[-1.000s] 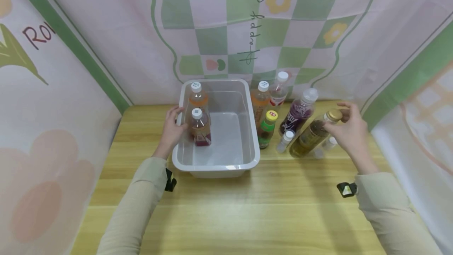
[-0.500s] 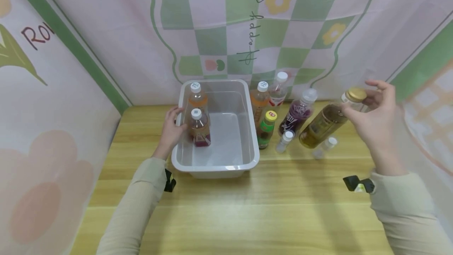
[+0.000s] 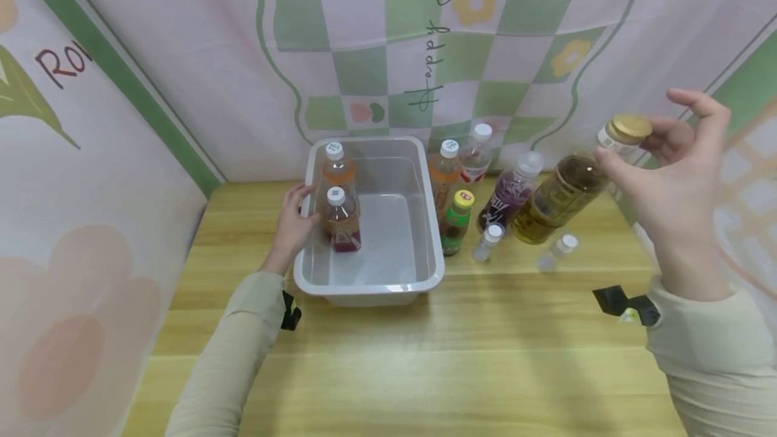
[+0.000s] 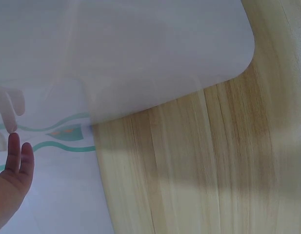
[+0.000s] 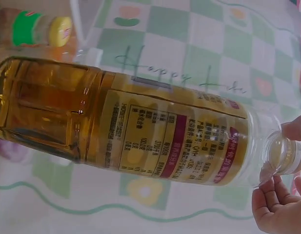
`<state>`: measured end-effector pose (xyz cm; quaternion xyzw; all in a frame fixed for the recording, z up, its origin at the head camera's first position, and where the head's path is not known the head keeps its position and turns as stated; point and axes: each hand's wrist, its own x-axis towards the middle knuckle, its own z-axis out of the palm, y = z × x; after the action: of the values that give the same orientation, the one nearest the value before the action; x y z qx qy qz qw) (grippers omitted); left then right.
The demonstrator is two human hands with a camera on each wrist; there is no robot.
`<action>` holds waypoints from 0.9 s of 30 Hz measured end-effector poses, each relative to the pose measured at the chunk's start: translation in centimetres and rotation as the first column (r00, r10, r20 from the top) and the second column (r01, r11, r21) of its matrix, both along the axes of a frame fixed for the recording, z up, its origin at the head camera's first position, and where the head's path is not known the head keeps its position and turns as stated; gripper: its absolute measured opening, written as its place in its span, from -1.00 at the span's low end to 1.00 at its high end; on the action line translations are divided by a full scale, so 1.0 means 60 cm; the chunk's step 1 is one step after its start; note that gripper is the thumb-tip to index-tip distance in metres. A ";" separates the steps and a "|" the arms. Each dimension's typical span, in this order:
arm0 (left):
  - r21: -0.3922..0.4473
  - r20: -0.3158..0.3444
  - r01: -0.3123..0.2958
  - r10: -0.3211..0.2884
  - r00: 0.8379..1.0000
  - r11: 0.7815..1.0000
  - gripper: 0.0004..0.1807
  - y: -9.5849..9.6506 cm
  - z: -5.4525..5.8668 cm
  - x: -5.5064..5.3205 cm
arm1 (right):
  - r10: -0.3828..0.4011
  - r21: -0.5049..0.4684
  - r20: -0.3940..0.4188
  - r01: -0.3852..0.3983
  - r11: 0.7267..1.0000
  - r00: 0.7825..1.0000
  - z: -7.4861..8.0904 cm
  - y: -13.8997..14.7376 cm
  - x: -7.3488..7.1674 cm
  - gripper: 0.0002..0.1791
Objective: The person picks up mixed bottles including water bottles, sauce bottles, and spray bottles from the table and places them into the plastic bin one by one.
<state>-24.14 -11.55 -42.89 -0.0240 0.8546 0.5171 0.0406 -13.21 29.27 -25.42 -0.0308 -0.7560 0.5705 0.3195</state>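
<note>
In the head view my right hand pinches the neck of a cooking oil bottle just below its gold cap. The bottle tilts, its base toward the lower left. The right wrist view shows the bottle's yellow printed label and the golden oil inside, with thumb and fingers at the neck. My left hand lies at the left rim of a grey plastic tub; in the left wrist view extended fingers touch the tub's outer wall. Two drink bottles stand inside: one orange-labelled, one dark red.
Right of the tub stand an orange-labelled bottle, a clear bottle, a purple drink bottle and a green-labelled bottle with a yellow cap. Two small white-capped bottles, one left and one right, sit in front. A patterned curtain hangs behind.
My right hand has moved up and to the right with the cooking oil bottle, away from the purple bottle, uncovering a small white-capped bottle. My left hand and the tub have stayed put.
</note>
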 end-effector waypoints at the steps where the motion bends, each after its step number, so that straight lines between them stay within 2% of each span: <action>1: 0.000 0.000 0.001 -0.001 1.000 1.000 -0.29 0.000 0.000 0.000 | 0.030 -0.039 -0.029 -0.031 0.999 0.999 0.004 -0.003 0.000 -0.17; 3: 0.000 -0.001 0.002 -0.002 1.000 1.000 -0.30 0.000 -0.002 -0.001 | 0.082 -0.113 -0.077 -0.091 0.989 0.994 0.012 -0.010 0.001 -0.17; 7: 0.004 0.002 0.001 -0.001 1.000 1.000 -0.31 -0.001 -0.005 -0.002 | 0.133 -0.177 -0.110 -0.151 0.973 0.985 0.029 -0.027 0.004 -0.16; 13: 0.006 0.003 0.002 -0.002 1.000 1.000 -0.30 -0.001 -0.004 -0.001 | 0.164 -0.165 -0.141 -0.186 0.969 0.976 0.052 -0.051 0.003 -0.17; 19: 0.015 -0.008 0.002 -0.002 1.000 1.000 -0.30 -0.002 -0.001 0.000 | 0.232 -0.161 -0.139 -0.253 0.954 0.963 0.074 -0.078 -0.001 -0.16; 23: 0.009 -0.004 0.007 -0.006 1.000 1.000 -0.30 -0.002 -0.001 0.001 | 0.268 -0.103 -0.119 -0.280 0.954 0.956 0.082 -0.105 -0.012 -0.19; 27: 0.009 -0.009 0.006 -0.005 1.000 1.000 -0.30 -0.002 -0.004 -0.001 | 0.239 0.062 -0.021 -0.238 0.969 0.971 0.086 -0.131 -0.028 -0.20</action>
<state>-24.21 -11.68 -43.12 -0.0192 0.8526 0.5208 0.0382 -14.87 21.38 -20.28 0.0778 -0.7661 0.5826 0.2600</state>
